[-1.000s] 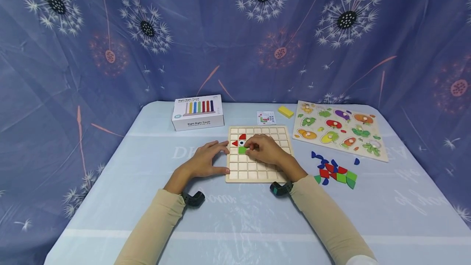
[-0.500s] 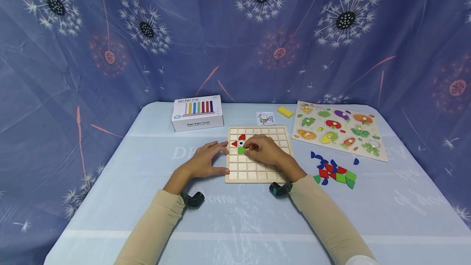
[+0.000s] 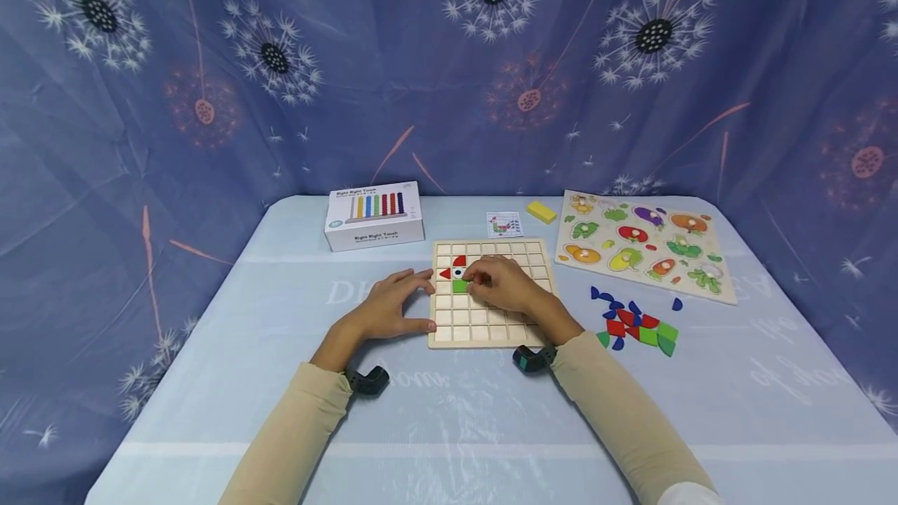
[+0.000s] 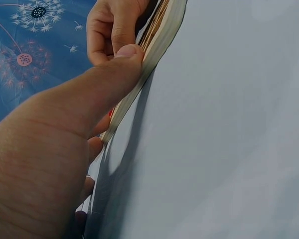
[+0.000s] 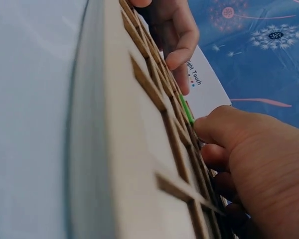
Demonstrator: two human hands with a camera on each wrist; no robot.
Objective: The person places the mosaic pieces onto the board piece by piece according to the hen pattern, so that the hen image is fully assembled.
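A wooden grid board (image 3: 493,338) lies on the table between both hands. On its upper left part sit a red quarter-round tile (image 3: 459,261), a red triangle tile (image 3: 445,274), a white tile with a blue dot (image 3: 458,273) and a green square tile (image 3: 459,286). My right hand (image 3: 503,284) is over the board with fingers curled, thumb and fingertips at the right edge of the green tile. The right wrist view shows the thumb against a green strip (image 5: 187,109). My left hand (image 3: 390,305) rests its spread fingers and thumb along the board's left edge.
Loose blue, red and green tiles (image 3: 640,331) lie to the right of the board. Behind them is a vegetable puzzle board (image 3: 648,244). A pattern card (image 3: 505,224), a yellow block (image 3: 542,212) and a white toy box (image 3: 374,236) stand along the back.
Both hands stay at the same places on the board, with only tiny shifts of the right fingers. The head view has shifted slightly.
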